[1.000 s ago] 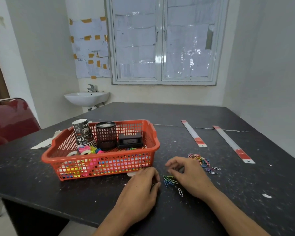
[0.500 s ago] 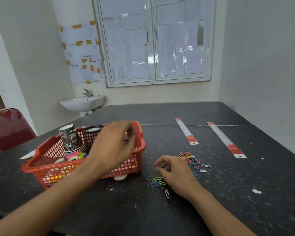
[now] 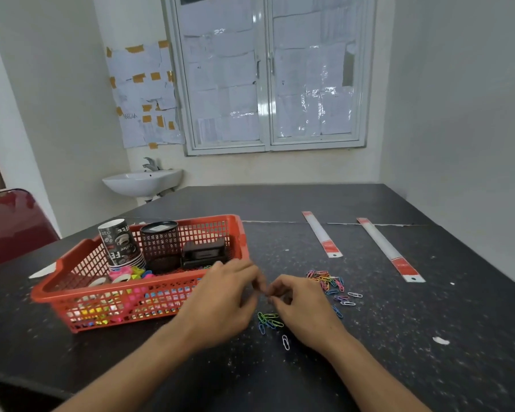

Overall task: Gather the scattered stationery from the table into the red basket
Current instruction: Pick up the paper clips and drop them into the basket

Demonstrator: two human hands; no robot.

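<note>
**When clips change hands, they slip**

Because the white wire paper clip (image 3: pixel 285 342) and green and blue paper clips (image 3: pixel 269 320) lie beside your wrists on the dark speckled surface (image 3: pixel 428 322), a forearm could sweep them away. Your left grip (image 3: pixel 223 301) and right grip (image 3: pixel 303 310) meet fingertip to fingertip, curled; whether they pinch a clip I cannot tell. A loose handover drops it short of the red plastic mesh basket (image 3: pixel 239 236), just left. Beyond, the multicoloured clip pile (image 3: pixel 327 281) and two red-ended white rulers (image 3: pixel 321 234) are easily missed.
</note>
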